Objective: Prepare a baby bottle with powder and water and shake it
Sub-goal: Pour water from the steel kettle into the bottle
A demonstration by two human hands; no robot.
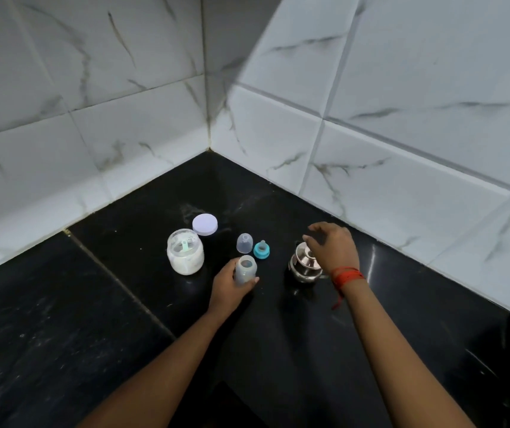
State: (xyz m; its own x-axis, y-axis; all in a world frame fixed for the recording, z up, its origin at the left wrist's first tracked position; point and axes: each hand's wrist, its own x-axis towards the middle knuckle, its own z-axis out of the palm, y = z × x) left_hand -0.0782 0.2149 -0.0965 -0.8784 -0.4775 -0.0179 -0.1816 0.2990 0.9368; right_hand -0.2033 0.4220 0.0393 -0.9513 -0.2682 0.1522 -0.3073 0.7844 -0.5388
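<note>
An open, clear baby bottle [246, 269] stands upright on the black counter [93, 319], and my left hand [227, 285] is wrapped around its lower part. Just behind it sit the clear bottle cap [244, 243] and the blue ring with its teat [261, 249]. To the left stands an open glass jar of white powder [185, 255] with a pale scoop inside, its white lid [205, 224] lying behind it. My right hand [332, 247] hovers over a small steel kettle [303, 267], fingers spread and curled, partly hiding it.
White marble-look tiled walls [402, 149] meet in a corner right behind the objects. A red thread band [347, 274] is tied around my right wrist. The counter stretches wide to the left and front.
</note>
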